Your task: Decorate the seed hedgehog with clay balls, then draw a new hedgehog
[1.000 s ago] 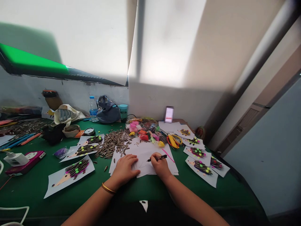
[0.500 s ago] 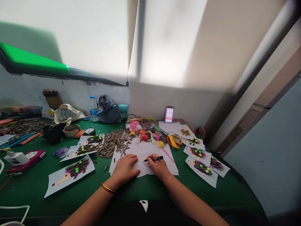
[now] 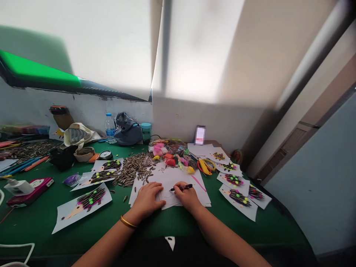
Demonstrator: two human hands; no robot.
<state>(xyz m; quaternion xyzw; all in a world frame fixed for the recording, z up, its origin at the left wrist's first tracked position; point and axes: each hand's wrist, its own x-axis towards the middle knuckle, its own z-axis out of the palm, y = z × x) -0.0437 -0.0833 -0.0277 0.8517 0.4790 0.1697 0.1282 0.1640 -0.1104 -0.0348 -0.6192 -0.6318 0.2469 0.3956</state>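
White paper sheets [image 3: 167,176] lie stacked on the green table in front of me. My left hand [image 3: 148,198] rests flat on their left part, fingers and thumb spread, holding no object. A black pen [image 3: 187,186] is gripped in my right hand [image 3: 185,195], its tip down on the top sheet where faint curved lines show. A pink stroke [image 3: 199,183] marks the paper right of that hand. Sunflower seeds [image 3: 132,170] are heaped at the paper's left edge, some lying on it. Bags of coloured clay [image 3: 169,155] cover its far edge.
Hedgehog pictures lie left [image 3: 86,204] and right [image 3: 239,202] of the paper. Yellow scissors [image 3: 205,167] are beyond it at the right. A phone [image 3: 200,135], a water bottle [image 3: 110,129] and a blue cap [image 3: 128,129] stand along the wall. A pink box [image 3: 30,193] is far left.
My right hand and the pen have shifted very slightly on the paper. My left hand stays in place.
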